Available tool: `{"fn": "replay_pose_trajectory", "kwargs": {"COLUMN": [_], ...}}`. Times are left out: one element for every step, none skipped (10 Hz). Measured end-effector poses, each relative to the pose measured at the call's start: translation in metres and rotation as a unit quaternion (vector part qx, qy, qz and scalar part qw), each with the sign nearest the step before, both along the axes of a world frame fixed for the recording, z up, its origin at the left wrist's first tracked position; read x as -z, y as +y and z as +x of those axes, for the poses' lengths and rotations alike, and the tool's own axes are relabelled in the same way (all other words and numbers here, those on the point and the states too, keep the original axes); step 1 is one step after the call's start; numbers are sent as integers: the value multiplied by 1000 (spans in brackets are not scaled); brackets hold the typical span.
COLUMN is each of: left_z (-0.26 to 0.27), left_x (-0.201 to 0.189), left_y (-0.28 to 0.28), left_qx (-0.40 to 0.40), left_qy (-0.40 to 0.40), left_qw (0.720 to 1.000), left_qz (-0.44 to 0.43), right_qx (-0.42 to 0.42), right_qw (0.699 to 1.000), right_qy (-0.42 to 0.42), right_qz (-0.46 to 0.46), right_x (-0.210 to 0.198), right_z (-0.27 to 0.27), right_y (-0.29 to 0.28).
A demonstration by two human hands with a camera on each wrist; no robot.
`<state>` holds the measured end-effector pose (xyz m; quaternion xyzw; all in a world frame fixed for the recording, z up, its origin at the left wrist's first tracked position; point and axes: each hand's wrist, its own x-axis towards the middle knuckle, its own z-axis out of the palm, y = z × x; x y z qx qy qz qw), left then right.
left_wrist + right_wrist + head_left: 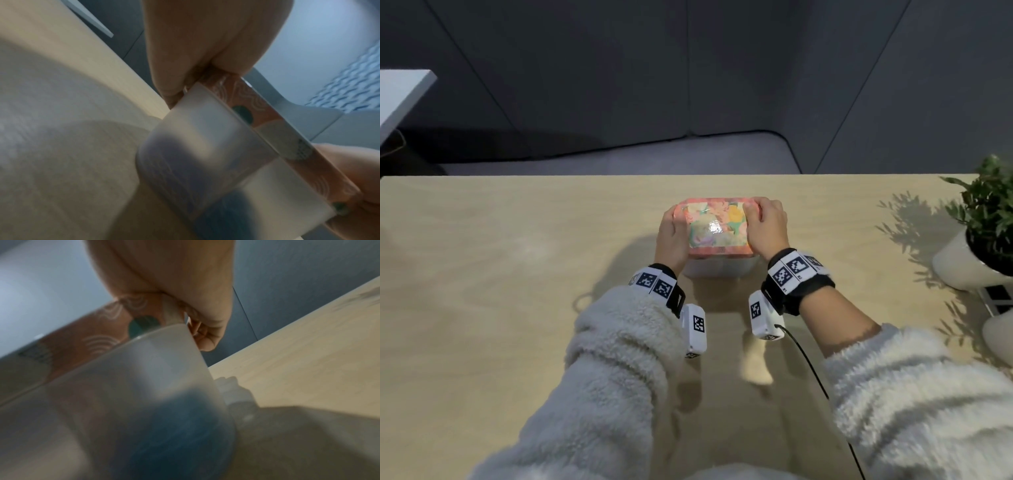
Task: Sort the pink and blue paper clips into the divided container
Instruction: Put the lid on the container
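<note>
Both hands, left hand (pixel 672 236) and right hand (pixel 767 226), grasp the lid (pixel 714 224) on the container (pixel 717 267); wrist views alone show blurry blue, perhaps clips, inside.

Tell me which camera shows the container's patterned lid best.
The head view: the whole floral top of the lid shows from above, with the left hand and right hand each holding an end. Both wrist views show only its pink side edge, blurred, above the frosted container.
</note>
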<state>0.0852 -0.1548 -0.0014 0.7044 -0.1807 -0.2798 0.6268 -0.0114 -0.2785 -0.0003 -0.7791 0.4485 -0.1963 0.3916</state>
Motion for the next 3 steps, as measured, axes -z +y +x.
{"fn": "replay_pose_trajectory", "kwargs": {"left_z": [3, 2, 3], "left_x": [0, 2, 3], "left_y": [-1, 1, 0], "left_qx": [-7, -1, -3], "left_qy": [48, 57, 55], "left_qw": [999, 998, 998], "left_qz": [9, 8, 2], "right_qx": [-3, 9, 28], "right_qw": [1000, 1000, 999], "right_qy": [6, -8, -23], "right_qz": [2, -8, 11], "right_x": [0, 2, 5], "right_z": [1, 3, 5], "right_y": [-2, -2, -3]}}
